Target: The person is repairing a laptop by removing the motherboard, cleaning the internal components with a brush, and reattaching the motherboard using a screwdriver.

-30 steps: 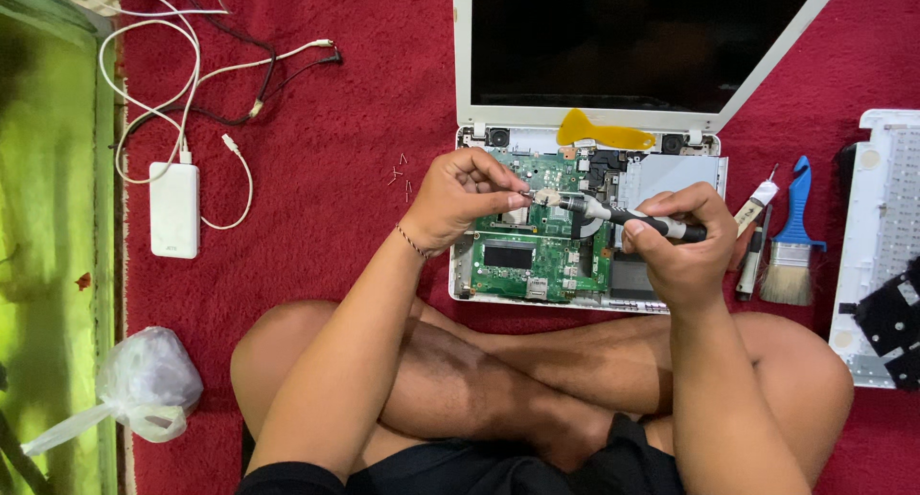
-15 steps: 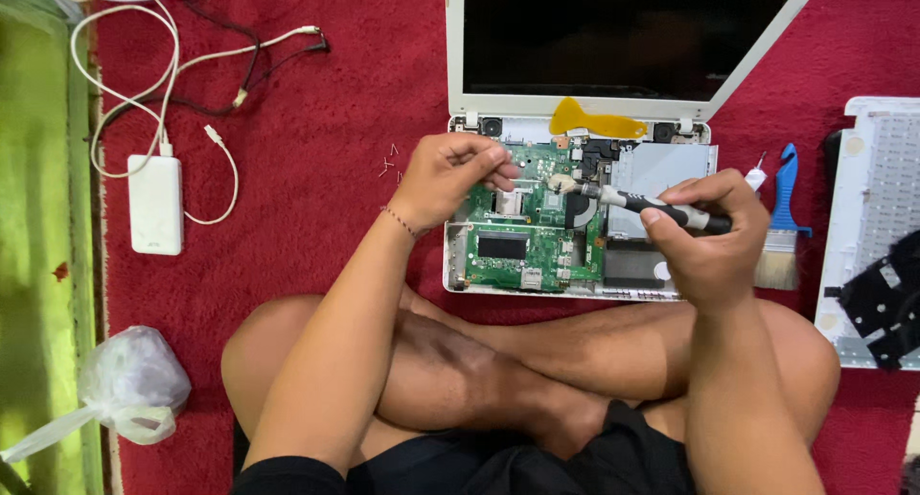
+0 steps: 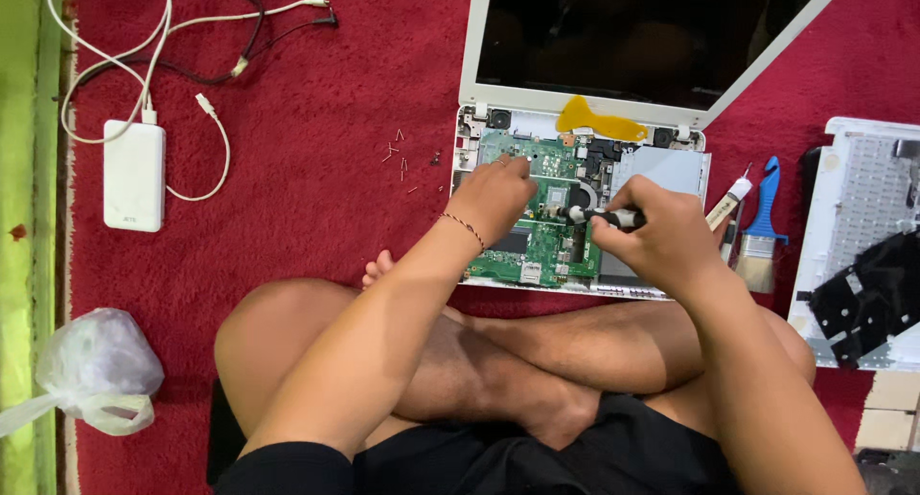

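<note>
Red carpet floor | right hand (image 3: 661,238) closed around screwdriver (image 3: 606,216), shaft lying leftward over green motherboard (image 3: 537,241) | left hand (image 3: 496,196) presses board, holding nothing, just beside tip

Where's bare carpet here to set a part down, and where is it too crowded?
The widest free patch of red carpet lies between the white power bank and the opened laptop, below the scattered screws. The strip between the laptop and the keyboard panel is crowded by the blue brush.
</note>
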